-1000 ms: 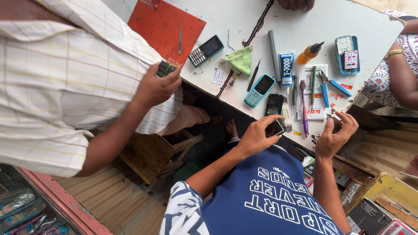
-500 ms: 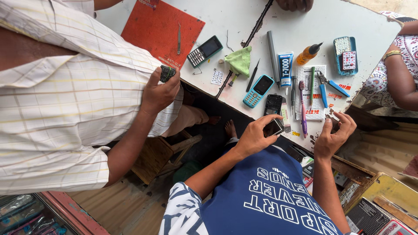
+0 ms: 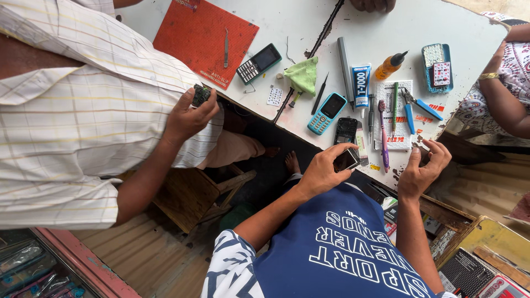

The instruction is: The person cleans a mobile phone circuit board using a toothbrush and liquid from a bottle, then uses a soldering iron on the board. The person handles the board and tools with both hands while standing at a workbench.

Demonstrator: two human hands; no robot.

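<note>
My left hand [image 3: 326,174] grips a small dark phone part [image 3: 348,160] just below the edge of the white table [image 3: 309,22]. A black opened phone [image 3: 345,130] and a teal keypad phone [image 3: 327,113] lie right above it. My right hand [image 3: 422,168] hovers at the chipped table edge with fingers and thumb curled toward each other. Whether anything sits between them is unclear. A pink tool [image 3: 382,135] and blue-handled pliers [image 3: 413,105] lie near that hand. My blue printed shirt fills the bottom centre.
A person in a checked shirt on the left holds a small dark component [image 3: 200,95] in one hand [image 3: 187,116]. On the table lie a red mat [image 3: 201,33], black keypad phone [image 3: 259,62], green cloth [image 3: 303,74], glue tube [image 3: 361,85] and orange bottle [image 3: 389,66]. Another person's arm with a gold bracelet [image 3: 488,75] is at the right.
The checked-shirt person has leaned further into view, their hand with the component shifting slightly. My left hand has stayed put on the dark part; my right hand's fingers have shifted a little.
</note>
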